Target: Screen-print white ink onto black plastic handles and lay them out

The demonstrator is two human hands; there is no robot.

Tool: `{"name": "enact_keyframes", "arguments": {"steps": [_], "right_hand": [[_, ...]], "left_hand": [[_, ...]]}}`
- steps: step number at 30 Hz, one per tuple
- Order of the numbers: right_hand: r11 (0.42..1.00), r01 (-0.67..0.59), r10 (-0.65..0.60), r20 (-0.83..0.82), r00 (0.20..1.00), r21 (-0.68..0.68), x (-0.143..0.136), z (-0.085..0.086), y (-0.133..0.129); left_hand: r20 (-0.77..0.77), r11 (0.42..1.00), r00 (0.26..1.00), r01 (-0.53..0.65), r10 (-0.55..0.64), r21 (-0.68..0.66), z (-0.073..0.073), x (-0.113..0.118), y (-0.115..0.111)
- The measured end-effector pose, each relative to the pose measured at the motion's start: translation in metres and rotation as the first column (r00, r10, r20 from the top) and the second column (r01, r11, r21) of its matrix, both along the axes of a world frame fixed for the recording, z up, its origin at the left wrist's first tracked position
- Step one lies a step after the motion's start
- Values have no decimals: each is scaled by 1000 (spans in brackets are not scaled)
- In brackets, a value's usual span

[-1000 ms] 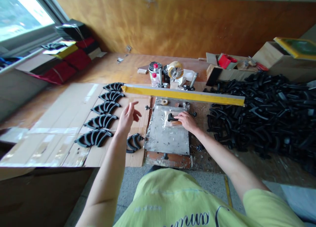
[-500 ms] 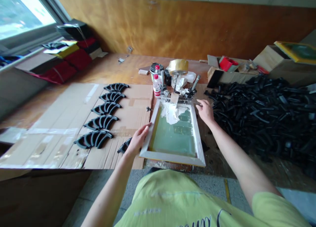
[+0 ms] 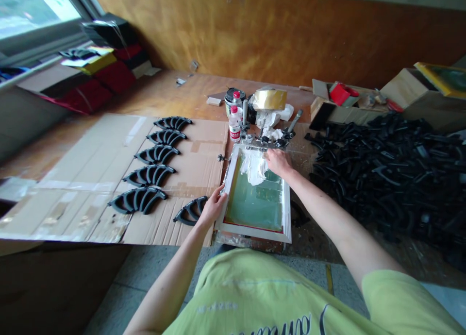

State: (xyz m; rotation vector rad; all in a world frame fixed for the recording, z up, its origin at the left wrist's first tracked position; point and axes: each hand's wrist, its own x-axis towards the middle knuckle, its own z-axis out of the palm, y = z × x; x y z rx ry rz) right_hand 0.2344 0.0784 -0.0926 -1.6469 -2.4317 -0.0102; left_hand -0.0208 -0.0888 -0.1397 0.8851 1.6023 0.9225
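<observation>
Cardboard sheet: pale and creased (image 3: 105, 148), flat on the desk (image 3: 167, 90); five fans of black curved pieces (image 3: 157, 154) stand in a column along it.
Small fan: a smaller black group (image 3: 191, 211) on the same sheet, just beside the left wrist.
Left hand: (image 3: 214, 204) at the left rail of the frame; fingers slightly bent, touching the rail. Cannot tell whether they grip beneath.
Frame: pale, rigid-looking rails (image 3: 255, 232), between the two hands, its far end just in front of the clamp hardware (image 3: 284, 141). Probably stiff and fairly light; best held by the side or near rail, where it looks clean.
Green mesh: stretched inside the frame (image 3: 255, 209); likely thin and easily marked, so no place to press a fingertip.
White paste: thick smear at the far end of the mesh (image 3: 256, 172); likely soft and slippery, to be kept off the fingers.
Right hand: (image 3: 279, 162) over the far right corner, by the paste; fingers curled and narrow. Cannot tell whether they hold anything.
Black heap: loose curved parts (image 3: 386, 175) piled at far right, well apart from the frame.
</observation>
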Motion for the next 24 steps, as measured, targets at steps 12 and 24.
{"name": "enact_keyframes", "arguments": {"steps": [12,24], "right_hand": [[836,-537,513,-185,839,-116,7,13,-46],[906,-419,392,-269,880,-49,5,10,-31]], "left_hand": [[35,1000,999,6,-7,15,3,2,-1],[96,998,994,55,-55,-3,25,-2,-2]]}}
